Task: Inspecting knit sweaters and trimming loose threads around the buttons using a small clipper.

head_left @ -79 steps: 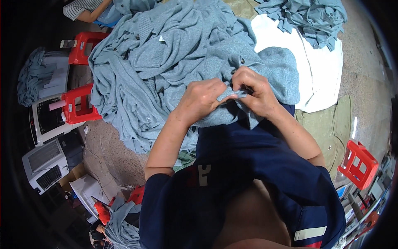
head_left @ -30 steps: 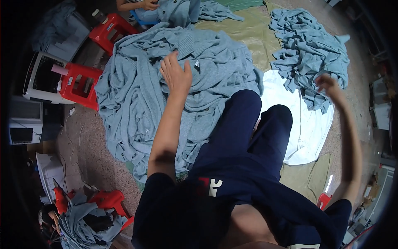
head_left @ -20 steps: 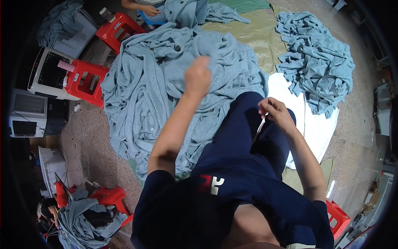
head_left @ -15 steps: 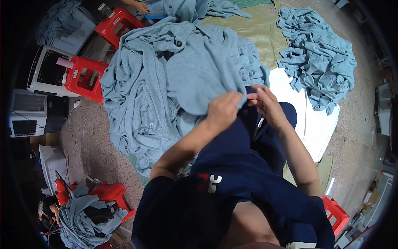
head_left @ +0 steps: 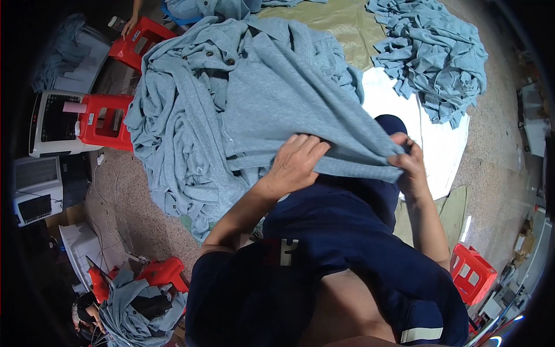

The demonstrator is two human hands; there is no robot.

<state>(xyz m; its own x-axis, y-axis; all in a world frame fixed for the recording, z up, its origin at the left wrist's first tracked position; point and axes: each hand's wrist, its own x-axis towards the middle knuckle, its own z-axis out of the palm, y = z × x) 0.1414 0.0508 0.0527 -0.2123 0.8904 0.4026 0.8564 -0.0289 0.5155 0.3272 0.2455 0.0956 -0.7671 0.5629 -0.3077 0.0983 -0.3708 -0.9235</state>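
Observation:
A light blue-grey knit cardigan (head_left: 289, 98) is stretched from the pile in front of me across my lap. My left hand (head_left: 296, 163) grips its ribbed lower edge near the middle, fingers curled over the fabric. Farther right, my right hand (head_left: 408, 160) pinches the corner of the same cardigan, pulling its edge taut over my knee. Beneath and to the left lies a big heap of matching knit garments (head_left: 179, 127), some with dark buttons showing.
A second pile of blue-grey garments (head_left: 442, 55) lies at the far right, beside a white sheet (head_left: 445, 150). Red stools (head_left: 104, 121) stand on the left, near a white appliance (head_left: 60, 124). Another person's hand (head_left: 130, 26) rests by the far stool. A red stool (head_left: 471, 273) is behind my right elbow.
My right hand has moved right and toward me, drawing the cardigan's corner out. My left hand has shifted slightly left, and the fabric now spreads over my lap.

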